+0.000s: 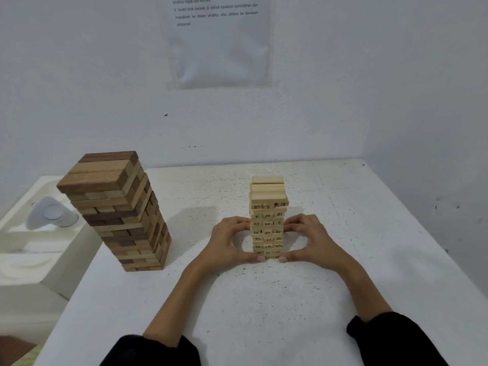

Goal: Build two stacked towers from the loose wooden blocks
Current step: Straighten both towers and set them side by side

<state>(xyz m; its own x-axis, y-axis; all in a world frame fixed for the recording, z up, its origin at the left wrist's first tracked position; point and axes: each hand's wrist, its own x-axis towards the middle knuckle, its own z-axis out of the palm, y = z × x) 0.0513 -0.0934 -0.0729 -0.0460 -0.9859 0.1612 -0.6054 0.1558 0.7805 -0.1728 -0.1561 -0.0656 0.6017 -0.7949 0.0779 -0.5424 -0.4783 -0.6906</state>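
A small pale tower [268, 207] of numbered wooden blocks stands upright in the middle of the frame on a white speckled table [264, 307]. Both hands close on it from either side. The left hand [229, 243] sits against the tower's left face, its fingers [241, 222] curled onto the blocks about halfway up and its thumb [260, 258] hooked in at the base. The right hand [313, 241] mirrors it on the right face, fingers [294, 222] bent against the same middle layers and thumb [282, 259] touching the bottom front edge. The tower is thus gripped between the two hands, with its upper layers rising free above them. The top few layers look slightly uneven, some blocks jutting a little to the right.

A larger brown tower [118, 210] of mixed light and dark blocks stands in the left part of the frame, near the table's left edge and well apart from the hands.

Black sleeves [158, 350] cover both forearms at the bottom of the frame. A printed sheet [219, 40] in a clear cover hangs on the white wall [79, 75] at top centre. At far left, beside the table, is a white basin [23, 260] holding a pale rounded object [52, 213].
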